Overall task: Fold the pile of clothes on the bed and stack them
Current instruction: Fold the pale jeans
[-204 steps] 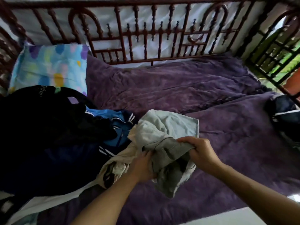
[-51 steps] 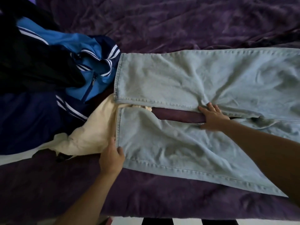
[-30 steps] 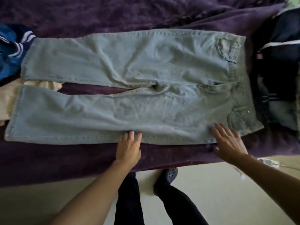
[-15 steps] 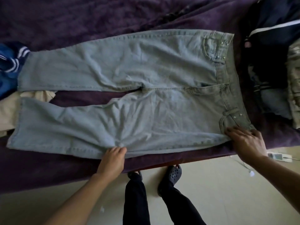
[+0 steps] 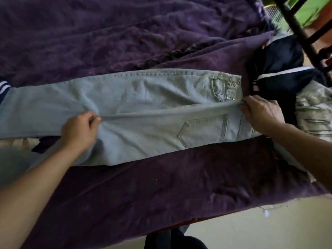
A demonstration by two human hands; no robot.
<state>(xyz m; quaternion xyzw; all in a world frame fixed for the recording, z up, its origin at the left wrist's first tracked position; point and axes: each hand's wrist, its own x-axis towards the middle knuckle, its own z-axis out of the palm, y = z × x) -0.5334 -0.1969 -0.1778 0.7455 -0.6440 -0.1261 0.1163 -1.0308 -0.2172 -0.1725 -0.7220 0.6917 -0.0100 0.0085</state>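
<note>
- Navy cloth with white stripes (image 5: 2, 87) is recorded at the far left edge, against the leg end of the jeans. Cream cloth (image 5: 10, 142) lies just below it, partly under the near leg.
- Left hand (image 5: 80, 131): fingers curled, with a fold of denim pinched between thumb and fingertips at about mid-leg.
- Jeans (image 5: 143, 97), pale blue denim, are laid lengthwise across the bed, legs to the left and waistband to the right. The near half is lifted and turned towards the far half, so a back pocket (image 5: 203, 130) faces up.
- Purple plush blanket (image 5: 125, 33) covers the whole bed. It is rumpled, with a ridge of folds behind the jeans.
- Dark trouser legs (image 5: 170, 239) are seen at the bottom edge, below the blanket's near edge.
- Right hand (image 5: 260, 112): fingers curled round the waistband at the fold line.
- Dark garment with a white stripe (image 5: 280, 69) lies just right of the waistband, and a grey patterned garment (image 5: 314, 108) lies beside it.
- Dark bed rail (image 5: 301, 31) crosses the upper right corner, with blurred green behind it.
- Pale floor (image 5: 251, 229) is visible lower right.
</note>
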